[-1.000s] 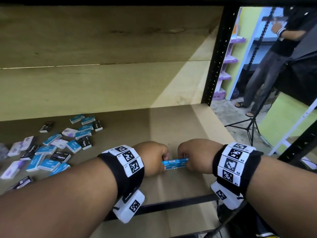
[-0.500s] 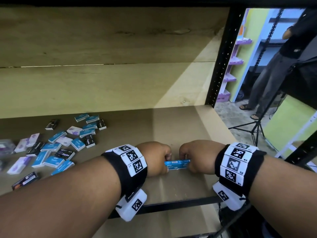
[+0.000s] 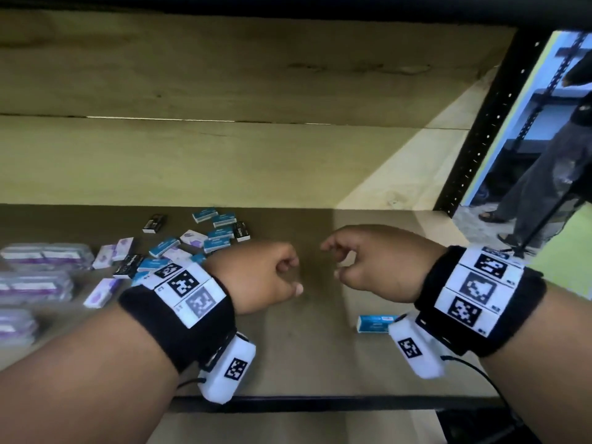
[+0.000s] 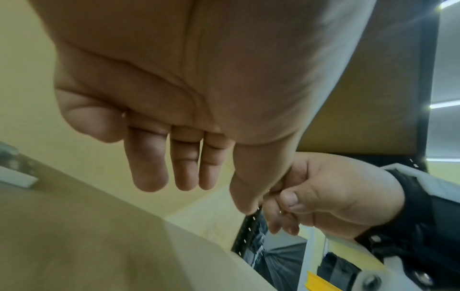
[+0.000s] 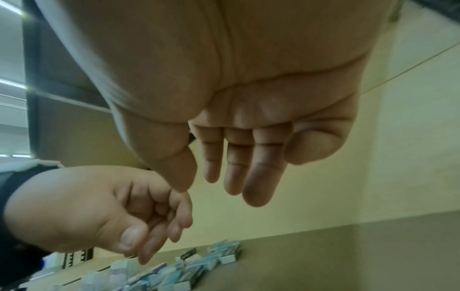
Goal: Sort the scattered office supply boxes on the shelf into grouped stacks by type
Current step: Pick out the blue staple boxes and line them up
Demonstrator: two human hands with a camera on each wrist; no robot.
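A blue box stack point(image 3: 374, 323) lies on the brown shelf board point(image 3: 304, 363) near the front, partly under my right wrist. My left hand point(image 3: 288, 274) and right hand point(image 3: 333, 257) hover above the board, a small gap between them, both holding nothing, fingers loosely curled. The wrist views show the left fingers point(image 4: 149, 167) and the right fingers point(image 5: 259, 177) hanging relaxed. Scattered blue, black and purple-white boxes point(image 3: 192, 245) lie at the back left, seen also as a box pile point(image 5: 199, 265) in the right wrist view.
Clear plastic packs with purple labels point(image 3: 41, 274) lie at the far left. A black shelf post point(image 3: 474, 129) stands at the right, and a black front rail point(image 3: 320, 403) edges the board. A person point(image 3: 544, 174) stands beyond the shelf beside a tripod.
Both hands let go of the blue boxes and lifted away toward the back. The blue stack now lies on the board below my right wrist. The view swung left.
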